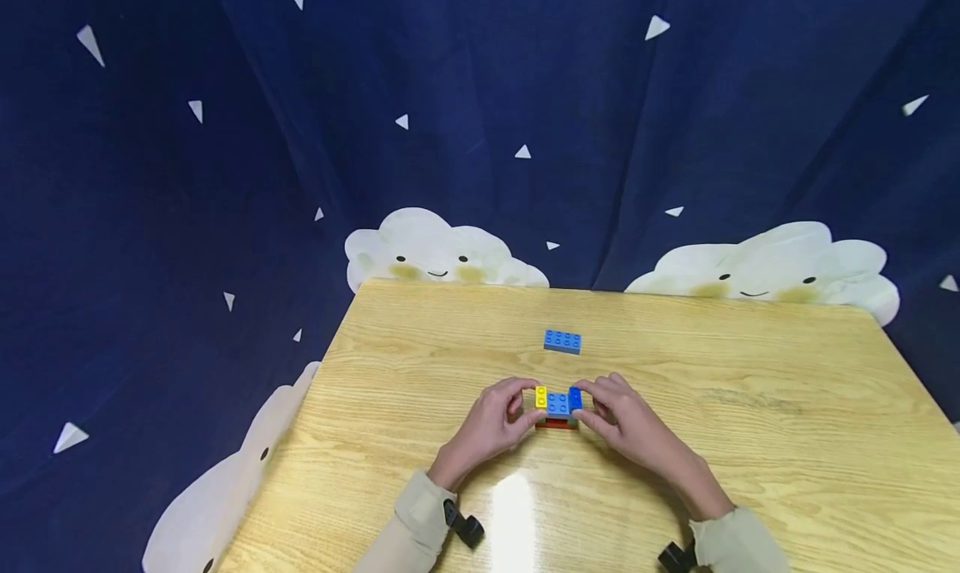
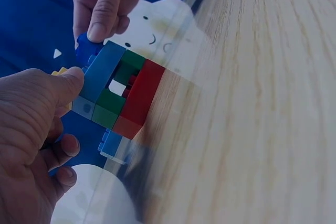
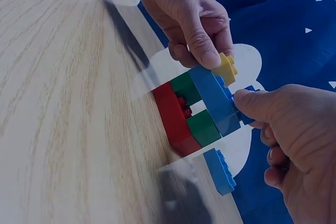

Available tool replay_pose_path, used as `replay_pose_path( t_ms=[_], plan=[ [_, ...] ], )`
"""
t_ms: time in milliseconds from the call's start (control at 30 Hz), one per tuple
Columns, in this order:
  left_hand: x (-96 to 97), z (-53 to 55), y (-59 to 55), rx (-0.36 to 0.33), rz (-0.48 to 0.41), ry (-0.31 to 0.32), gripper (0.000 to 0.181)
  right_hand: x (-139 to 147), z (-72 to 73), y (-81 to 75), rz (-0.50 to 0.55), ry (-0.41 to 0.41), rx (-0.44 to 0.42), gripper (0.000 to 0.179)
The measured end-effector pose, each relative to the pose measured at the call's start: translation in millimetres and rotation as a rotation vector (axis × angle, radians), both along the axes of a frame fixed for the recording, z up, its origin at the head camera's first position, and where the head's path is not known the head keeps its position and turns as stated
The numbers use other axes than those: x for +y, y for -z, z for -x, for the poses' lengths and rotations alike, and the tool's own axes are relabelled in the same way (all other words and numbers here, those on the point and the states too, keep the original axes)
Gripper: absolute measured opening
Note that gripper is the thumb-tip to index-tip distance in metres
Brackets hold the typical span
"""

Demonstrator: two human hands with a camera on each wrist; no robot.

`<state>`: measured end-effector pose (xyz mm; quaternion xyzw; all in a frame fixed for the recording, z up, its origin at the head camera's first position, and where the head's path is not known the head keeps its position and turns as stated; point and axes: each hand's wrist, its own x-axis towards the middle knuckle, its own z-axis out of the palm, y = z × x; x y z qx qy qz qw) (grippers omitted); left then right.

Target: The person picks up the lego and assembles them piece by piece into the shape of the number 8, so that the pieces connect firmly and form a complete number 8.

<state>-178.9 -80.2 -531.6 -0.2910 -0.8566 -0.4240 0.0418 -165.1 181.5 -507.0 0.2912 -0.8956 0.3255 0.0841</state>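
Observation:
A small block stack stands on the table: a red brick point(image 3: 170, 119) at the bottom, a green brick point(image 3: 203, 129) at each end above it with a gap between, and a light blue brick point(image 3: 215, 100) across the top. On its left end is a yellow brick point(image 1: 541, 397), which my left hand point(image 1: 491, 419) pinches between thumb and fingers. Opposite, my right hand point(image 1: 626, 416) pinches a dark blue brick point(image 1: 575, 399) at the right end of the light blue one. That brick looks slightly tilted, and the thumb partly hides it in the right wrist view.
A loose blue brick point(image 1: 562, 341) with studs up lies on the wooden table point(image 1: 420, 340) beyond the stack. Behind the table hangs a dark blue curtain point(image 1: 480, 82) with white triangles and cloud shapes.

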Motion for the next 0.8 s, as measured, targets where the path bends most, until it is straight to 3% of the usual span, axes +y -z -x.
replay_pose_path(
  t_ms=[267,533,800],
  plan=[
    [1.1,-0.7,-0.9,0.02,-0.012,-0.004,0.04,0.7,2.2,2.4,0.0,-0.022,0.017,0.037],
    [0.4,-1.0,-0.2,0.017,-0.012,0.005,0.039,2.4,5.7,12.1,0.095,-0.07,0.018,0.034],
    [-0.1,-1.8,-0.6,0.014,-0.024,0.002,0.039,1.2,4.2,17.2,0.103,-0.043,0.01,0.039]
  ],
)
